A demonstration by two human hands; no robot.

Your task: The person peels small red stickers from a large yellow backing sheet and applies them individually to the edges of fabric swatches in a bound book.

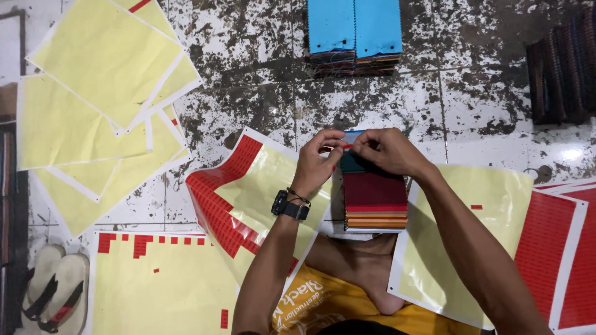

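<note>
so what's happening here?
A person sits on a stained tiled floor. Both hands, left hand and right hand, pinch a small red sticker at the top of a stack of coloured fabric swatches. Yellow backing sheets and red sticker sheets lie around; another blue-topped swatch stack sits further off.

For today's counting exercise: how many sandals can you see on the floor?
2: both sandals lie side by side at the lower left corner, next to a yellow sheet. The picture's edge may hide others.
</note>
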